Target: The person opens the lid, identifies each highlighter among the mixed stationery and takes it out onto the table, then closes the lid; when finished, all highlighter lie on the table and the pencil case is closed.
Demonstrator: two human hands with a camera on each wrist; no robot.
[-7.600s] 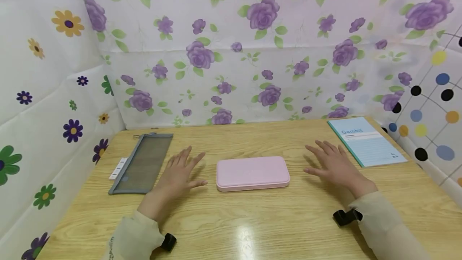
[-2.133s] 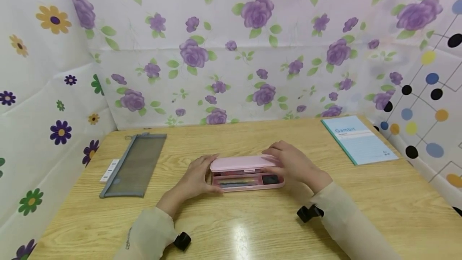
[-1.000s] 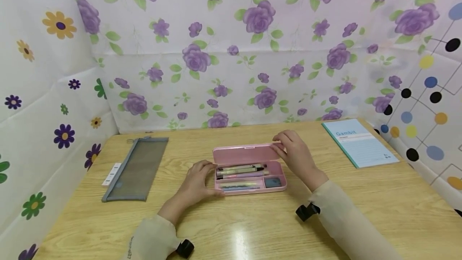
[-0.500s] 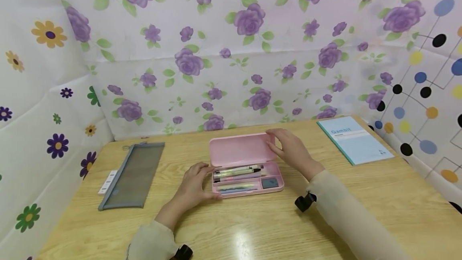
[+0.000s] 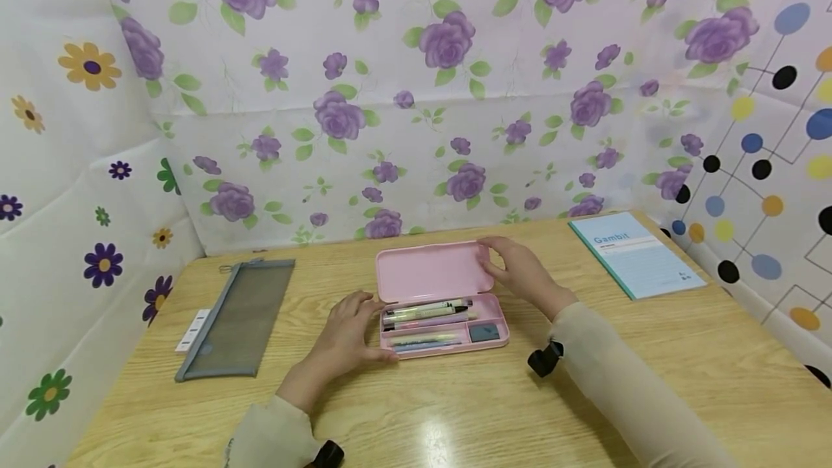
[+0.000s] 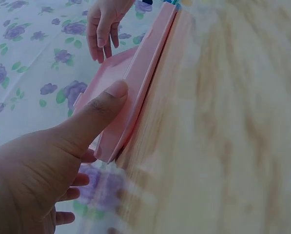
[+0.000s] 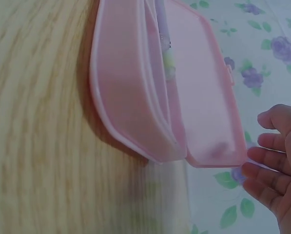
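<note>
A pink pencil case [image 5: 489, 307] lies on the table with its lid [image 5: 432, 273] tipped back. Several pens [image 5: 425, 313] fill the rear compartment; slim sticks [image 5: 422, 341] and a dark grey block [image 5: 484, 332] occupy the front ones. My left hand [image 5: 344, 334] holds the case's left end, and in the left wrist view its thumb [image 6: 104, 105] presses the front wall. At the lid's right corner is my right hand [image 5: 523, 273]. The right wrist view has its fingers [image 7: 267, 170] loosely bent by the lid's edge, the thumb apart from it.
A grey mesh zip pouch [image 5: 243, 320] lies to the left, a white card [image 5: 193, 331] partly under it. At the back right is a light blue notebook [image 5: 633, 255]. Flower-patterned cloth [image 5: 403, 136] hangs behind the wooden table [image 5: 390, 410].
My hands came in from both sides to the shut case. The right hand raised the lid and swung it back, showing the contents; the left stayed at the left end. Lately little moved.
</note>
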